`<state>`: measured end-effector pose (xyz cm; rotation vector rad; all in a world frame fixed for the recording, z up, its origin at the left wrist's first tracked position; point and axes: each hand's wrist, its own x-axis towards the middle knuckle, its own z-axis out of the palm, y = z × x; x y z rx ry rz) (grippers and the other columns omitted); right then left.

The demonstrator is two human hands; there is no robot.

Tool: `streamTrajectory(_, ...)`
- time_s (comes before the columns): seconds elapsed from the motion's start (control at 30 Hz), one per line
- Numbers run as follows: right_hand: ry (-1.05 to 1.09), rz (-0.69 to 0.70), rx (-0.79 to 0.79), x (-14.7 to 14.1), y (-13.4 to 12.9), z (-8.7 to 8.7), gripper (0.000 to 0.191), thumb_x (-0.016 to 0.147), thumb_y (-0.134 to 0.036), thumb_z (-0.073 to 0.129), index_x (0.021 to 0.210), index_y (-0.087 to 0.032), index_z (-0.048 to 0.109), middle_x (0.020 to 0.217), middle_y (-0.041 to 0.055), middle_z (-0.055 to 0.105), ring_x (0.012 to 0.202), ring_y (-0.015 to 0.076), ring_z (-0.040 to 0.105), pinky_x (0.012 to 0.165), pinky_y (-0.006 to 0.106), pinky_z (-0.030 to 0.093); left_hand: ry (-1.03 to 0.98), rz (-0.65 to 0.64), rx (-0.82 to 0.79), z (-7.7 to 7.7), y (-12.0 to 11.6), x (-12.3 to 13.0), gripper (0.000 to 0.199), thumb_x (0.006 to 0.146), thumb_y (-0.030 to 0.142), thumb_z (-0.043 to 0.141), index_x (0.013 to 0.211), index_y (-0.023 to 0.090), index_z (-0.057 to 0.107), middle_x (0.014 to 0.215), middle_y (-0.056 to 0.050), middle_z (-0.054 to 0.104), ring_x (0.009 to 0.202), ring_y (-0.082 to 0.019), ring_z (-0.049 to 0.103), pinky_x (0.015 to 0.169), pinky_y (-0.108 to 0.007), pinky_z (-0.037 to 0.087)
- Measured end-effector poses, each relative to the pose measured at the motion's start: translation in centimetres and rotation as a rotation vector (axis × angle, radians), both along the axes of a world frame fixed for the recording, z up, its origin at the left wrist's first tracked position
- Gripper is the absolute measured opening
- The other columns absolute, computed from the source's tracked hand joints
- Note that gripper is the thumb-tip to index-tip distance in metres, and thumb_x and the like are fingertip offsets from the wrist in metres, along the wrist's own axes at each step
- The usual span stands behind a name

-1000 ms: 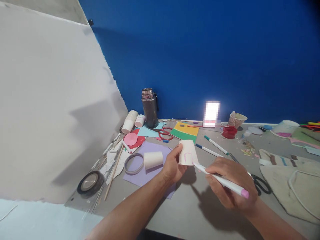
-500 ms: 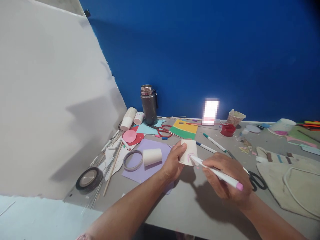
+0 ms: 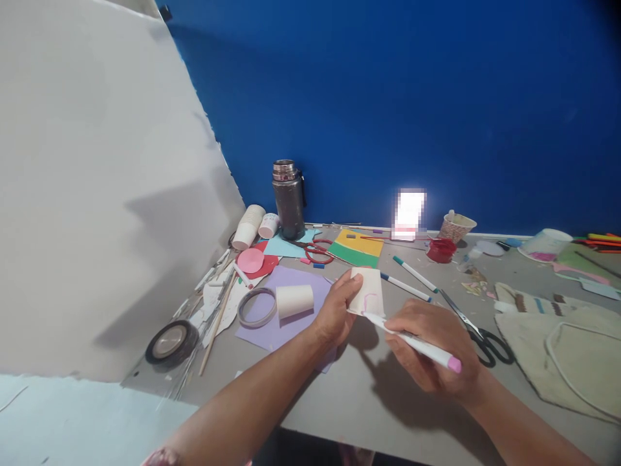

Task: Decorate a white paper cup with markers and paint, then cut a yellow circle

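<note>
A small white paper cup is held by my left hand, thumb on its side and fingers behind. Pink lines mark the cup's wall. My right hand is closed around a white marker with a pink end, its tip at the lower edge of the cup. Left of my hands, another white cup lies on its side on purple paper, touching a roll of tape.
Behind stand a dark flask, stacked cups and red-handled scissors. Black-handled scissors and a cloth bag lie at right. A black tape roll is at left.
The marker tip in my right hand has moved down and slightly left to the cup's lower edge. More pink line shows on the cup. The view has shifted slightly.
</note>
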<state>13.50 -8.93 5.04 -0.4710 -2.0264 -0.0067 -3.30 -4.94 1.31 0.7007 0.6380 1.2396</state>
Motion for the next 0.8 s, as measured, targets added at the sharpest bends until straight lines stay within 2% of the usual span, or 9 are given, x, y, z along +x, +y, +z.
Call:
streamTrajectory(0.23, 0.044, -0.036, 0.003, 0.0, -0.01, -0.23, 0.017, 0.09, -0.007, 0.063, 0.102, -0.02, 0.064, 0.071, 0.002, 0.072, 0.056, 0.0166, 0.061, 0.053, 0.03, 0.047, 0.005, -0.008, 0.007, -0.1, 0.05, -0.06, 0.043, 0.074, 0.05, 0.087, 0.097, 0.017, 0.072, 0.083, -0.001, 0.063, 0.074, -0.016, 0.055, 0.068, -0.026, 0.041)
streamTrajectory(0.5, 0.041, 0.003, -0.022, 0.04, -0.03, 0.08, 0.015, 0.09, -0.008, 0.059, 0.097, -0.02, 0.064, 0.066, 0.0001, 0.067, 0.051, 0.0148, 0.053, 0.05, 0.029, 0.041, 0.015, 0.001, -0.007, 0.24, -0.14, -0.05, 0.044, 0.072, 0.05, 0.088, 0.097, 0.018, 0.071, 0.081, 0.0, 0.062, 0.074, -0.016, 0.056, 0.069, -0.025, 0.043)
streamTrajectory(0.67, 0.043, -0.029, -0.022, 0.07, -0.02, 0.09, 0.013, 0.091, -0.008, 0.061, 0.096, -0.02, 0.064, 0.069, 0.0017, 0.07, 0.056, 0.0158, 0.058, 0.055, 0.029, 0.045, 0.048, -0.003, 0.013, 0.43, -0.22, -0.1, 0.051, 0.071, 0.053, 0.088, 0.103, 0.017, 0.072, 0.08, 0.0, 0.063, 0.071, -0.016, 0.055, 0.066, -0.025, 0.042)
streamTrajectory(0.8, 0.028, -0.011, -0.026, 0.0, -0.05, 0.22, 0.012, 0.091, -0.008, 0.061, 0.094, -0.02, 0.063, 0.067, 0.0015, 0.069, 0.054, 0.015, 0.055, 0.053, 0.029, 0.043, 0.054, 0.008, 0.019, 0.54, -0.29, -0.09, 0.048, 0.072, 0.053, 0.087, 0.101, 0.017, 0.072, 0.079, 0.0, 0.062, 0.071, -0.015, 0.055, 0.068, -0.025, 0.042)
